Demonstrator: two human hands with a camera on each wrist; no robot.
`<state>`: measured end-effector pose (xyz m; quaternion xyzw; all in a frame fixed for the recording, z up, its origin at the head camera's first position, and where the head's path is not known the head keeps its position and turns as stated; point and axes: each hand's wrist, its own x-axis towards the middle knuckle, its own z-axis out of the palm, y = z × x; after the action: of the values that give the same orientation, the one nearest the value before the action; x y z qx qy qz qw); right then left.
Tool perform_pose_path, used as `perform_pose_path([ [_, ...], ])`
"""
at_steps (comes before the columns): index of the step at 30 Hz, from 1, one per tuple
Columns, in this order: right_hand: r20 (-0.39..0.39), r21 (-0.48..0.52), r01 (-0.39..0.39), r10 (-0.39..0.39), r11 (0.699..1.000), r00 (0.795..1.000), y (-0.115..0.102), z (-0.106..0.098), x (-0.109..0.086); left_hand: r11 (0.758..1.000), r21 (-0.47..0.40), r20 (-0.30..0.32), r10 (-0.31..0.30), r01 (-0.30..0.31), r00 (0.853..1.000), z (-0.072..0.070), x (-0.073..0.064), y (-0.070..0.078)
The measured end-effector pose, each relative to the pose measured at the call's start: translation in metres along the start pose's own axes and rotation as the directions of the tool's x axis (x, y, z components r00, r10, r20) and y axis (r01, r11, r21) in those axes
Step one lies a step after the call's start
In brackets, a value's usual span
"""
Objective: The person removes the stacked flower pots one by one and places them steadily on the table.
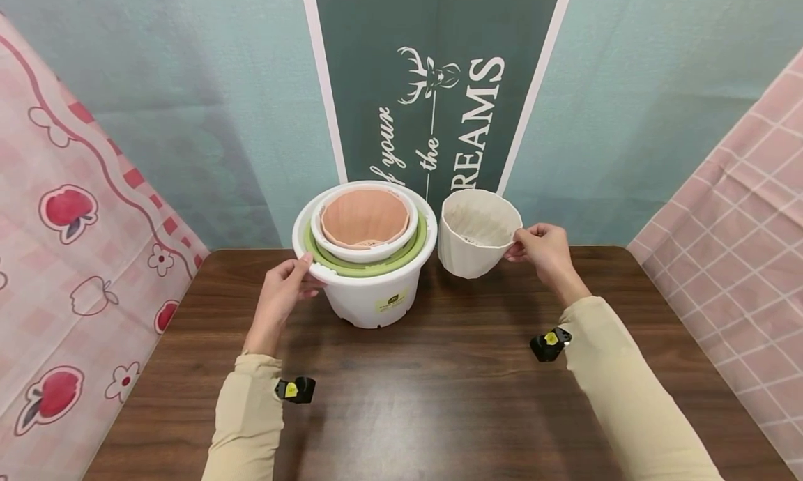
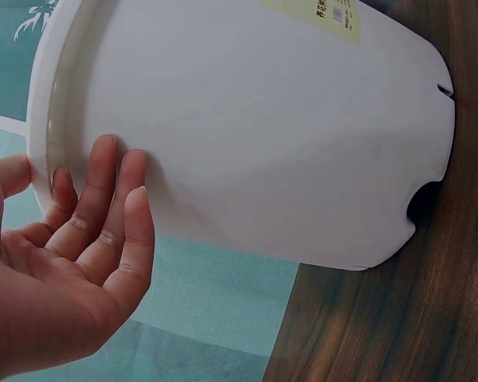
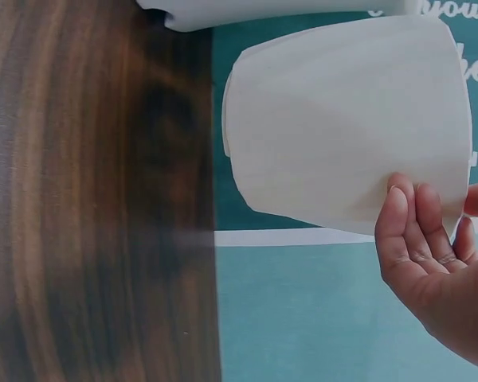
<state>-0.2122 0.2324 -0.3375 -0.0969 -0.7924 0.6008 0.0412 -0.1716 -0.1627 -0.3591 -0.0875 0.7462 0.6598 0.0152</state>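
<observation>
Two arms reach forward, fingers pinching pot rims

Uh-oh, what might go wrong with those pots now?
The cream fluted pot might slip or swing: the right hand pinches it at just one side of its rim, and it looks lifted off the table. It might also bump the big white pot close beside it. And if the left hand, gripping one side of that rim, pulled too hard, the peach pot nested inside might shift.
</observation>
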Motion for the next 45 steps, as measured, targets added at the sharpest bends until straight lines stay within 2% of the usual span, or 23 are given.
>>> perform_pose_path([
  [8,0.004,-0.019,-0.032,0.032,0.999,0.999,0.017,0.011,0.0,1.0,0.009,0.005,-0.005,0.005,1.0,-0.001,-0.001,0.001],
  [14,0.01,0.015,-0.038,0.038,0.999,0.999,0.03,0.019,0.001,1.0,0.01,-0.003,-0.008,0.008,1.0,0.0,0.0,0.002],
  [15,0.03,0.054,-0.024,0.022,0.998,0.999,0.038,0.018,0.005,1.0,0.011,-0.004,-0.01,0.01,1.0,0.0,0.0,0.002],
  [18,0.039,0.036,-0.032,0.03,0.999,0.999,0.043,0.021,0.004,1.0,0.012,-0.007,-0.015,0.015,1.0,0.001,0.0,0.002],
  [21,0.039,0.031,-0.058,0.057,0.998,0.998,0.045,0.025,0.003,1.0,0.011,-0.009,-0.012,0.012,1.0,0.001,0.0,0.002],
  [22,0.022,-0.01,-0.082,0.082,0.997,0.996,0.04,0.027,0.0,1.0,0.009,-0.01,-0.011,0.011,1.0,0.001,0.0,0.002],
  [25,0.03,-0.005,-0.097,0.097,0.995,0.995,0.043,0.03,0.001,1.0,0.004,-0.011,-0.009,0.009,1.0,0.001,0.0,0.002],
  [39,0.059,0.025,-0.107,0.105,0.994,0.993,0.044,0.038,0.003,1.0,0.006,-0.015,-0.019,0.019,1.0,0.001,0.001,0.001],
  [45,0.075,0.009,-0.103,0.102,0.995,0.992,0.043,0.04,0.003,1.0,0.002,-0.013,-0.011,0.011,1.0,0.001,0.0,0.001],
])
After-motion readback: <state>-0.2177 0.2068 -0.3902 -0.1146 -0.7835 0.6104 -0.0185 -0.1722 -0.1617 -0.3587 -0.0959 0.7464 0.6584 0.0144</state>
